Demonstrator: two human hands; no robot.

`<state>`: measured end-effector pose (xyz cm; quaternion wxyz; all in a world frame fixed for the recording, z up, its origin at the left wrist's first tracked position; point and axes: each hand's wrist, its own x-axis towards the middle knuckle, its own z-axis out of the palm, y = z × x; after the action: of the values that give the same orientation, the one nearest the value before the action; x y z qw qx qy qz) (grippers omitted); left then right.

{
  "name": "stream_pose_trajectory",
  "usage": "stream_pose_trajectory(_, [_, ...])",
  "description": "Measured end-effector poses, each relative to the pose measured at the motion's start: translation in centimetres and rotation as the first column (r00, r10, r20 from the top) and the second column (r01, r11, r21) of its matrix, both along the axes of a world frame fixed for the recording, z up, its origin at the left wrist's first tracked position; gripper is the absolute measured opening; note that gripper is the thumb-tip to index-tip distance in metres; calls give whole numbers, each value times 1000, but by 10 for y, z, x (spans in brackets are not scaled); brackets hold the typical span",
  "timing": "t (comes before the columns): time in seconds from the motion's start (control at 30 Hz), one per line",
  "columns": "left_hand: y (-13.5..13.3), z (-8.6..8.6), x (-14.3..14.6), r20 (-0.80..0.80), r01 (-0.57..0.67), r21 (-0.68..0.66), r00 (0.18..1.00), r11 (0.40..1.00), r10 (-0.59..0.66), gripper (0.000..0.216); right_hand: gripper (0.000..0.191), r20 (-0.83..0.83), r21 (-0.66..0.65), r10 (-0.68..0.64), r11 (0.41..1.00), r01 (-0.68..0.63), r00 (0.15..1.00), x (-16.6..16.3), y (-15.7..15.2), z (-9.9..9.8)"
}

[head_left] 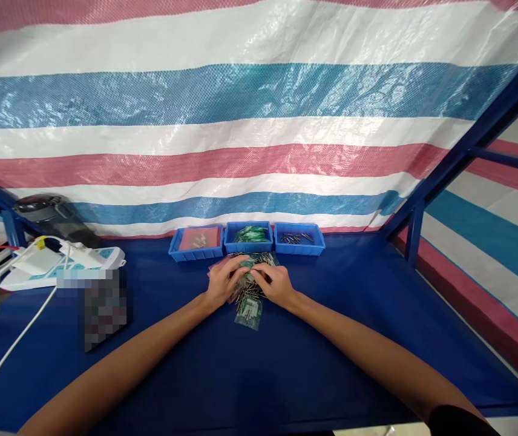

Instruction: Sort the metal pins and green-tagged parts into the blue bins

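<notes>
My left hand and my right hand meet over a pile in the middle of the table. Thumbs and fingertips of both pinch a small green-tinted plastic bag; its exact edges are hard to make out. Under and around my hands lie many thin metal pieces that look like drill bits, partly hidden by my fingers. Closer to me rests another small clear-green bag with light-coloured pieces inside. Pinkish plastic shows beside my left fingers.
Behind the pile stand three blue trays: one with a pink bag, one with green bags, one with dark metal pieces. To the left are a white power strip with cables, a dark bottle and a blurred-out object.
</notes>
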<state>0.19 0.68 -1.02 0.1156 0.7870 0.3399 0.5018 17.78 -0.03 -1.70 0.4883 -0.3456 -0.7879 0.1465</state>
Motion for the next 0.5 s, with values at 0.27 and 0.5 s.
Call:
stream_pose_trajectory(0.27, [-2, 2, 1, -1, -70, 1, 998, 998, 70, 26, 25, -33, -6, -75, 997, 75, 997, -1, -1, 3])
stream_pose_trajectory(0.5, [-3, 7, 2, -38, -87, 21, 995, 996, 88, 26, 23, 17, 22, 49, 999, -50, 999, 1, -1, 2])
